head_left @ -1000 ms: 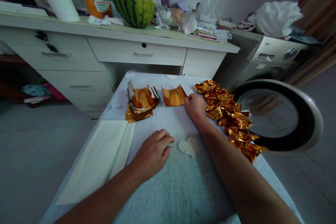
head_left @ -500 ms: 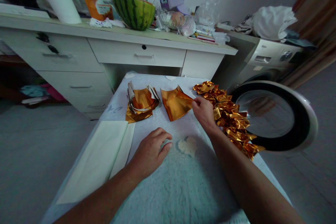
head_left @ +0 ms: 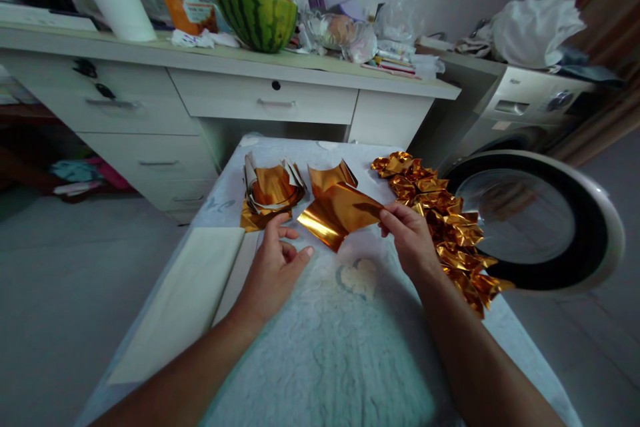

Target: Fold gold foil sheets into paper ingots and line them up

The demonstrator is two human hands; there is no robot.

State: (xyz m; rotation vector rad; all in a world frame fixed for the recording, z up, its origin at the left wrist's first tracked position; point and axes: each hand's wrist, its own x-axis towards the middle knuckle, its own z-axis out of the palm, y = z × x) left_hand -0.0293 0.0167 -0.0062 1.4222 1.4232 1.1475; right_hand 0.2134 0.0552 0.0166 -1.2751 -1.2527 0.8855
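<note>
Pale-blue tablecloth (head_left: 330,347), gold sheet (head_left: 347,209), white drawers (head_left: 225,95), washer (head_left: 520,95)

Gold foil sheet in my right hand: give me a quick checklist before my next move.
1. Right hand gripping the gold foil sheet at its right end: ok.
2. Left hand free of any held sheet: ok, fingers apart.
3. Gold foil sheet flat: not ok, it is bent.
4. Gold foil sheet apart from the foil piece behind it: cannot tell, they overlap in view.
5. Right hand clear of the crumpled foil row: cannot tell, it partly covers it.
</note>
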